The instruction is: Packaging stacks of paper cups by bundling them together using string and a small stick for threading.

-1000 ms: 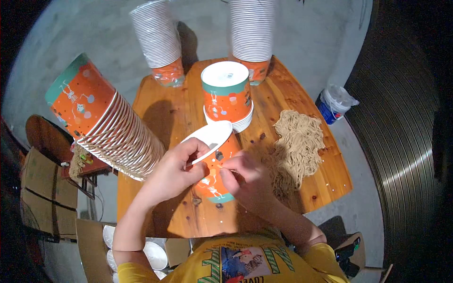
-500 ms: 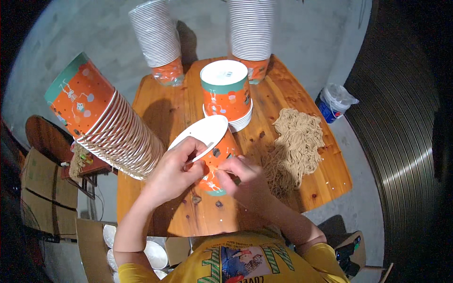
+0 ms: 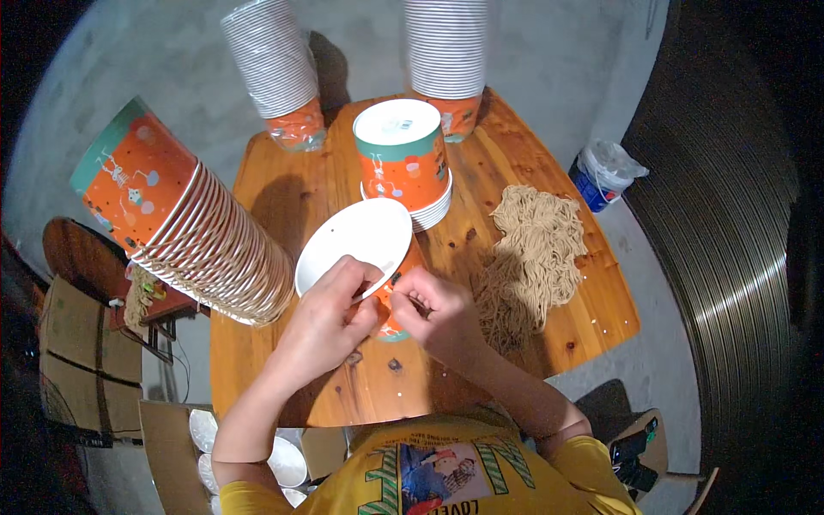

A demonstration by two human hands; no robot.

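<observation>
An orange paper bucket (image 3: 346,239) with a white inside and a green band at its base is tilted on the table, its mouth facing up and left. My left hand (image 3: 330,318) grips its rim, fingers over the edge and thumb outside. Against the bucket's outer wall, just below the rim, my right hand (image 3: 433,313) is closed in a pinch. Whatever lies between those fingertips is too small to make out. To the right of it lies a heap of tan cords (image 3: 541,249). A leaning stack of buckets (image 3: 215,249) at left has similar cords along its rims.
Behind the held bucket, a short upside-down bucket stack (image 3: 403,172) stands on the wooden table (image 3: 378,399). Two tall plastic-wrapped bucket stacks (image 3: 270,69) (image 3: 446,51) rise at the back. A blue-and-white pail (image 3: 603,176) sits on the floor at right. Cardboard boxes (image 3: 90,326) are at far left.
The held bucket has tipped so that more of its white inside shows. My right hand has moved slightly up, closer to the rim. The left hand keeps its grip there.
</observation>
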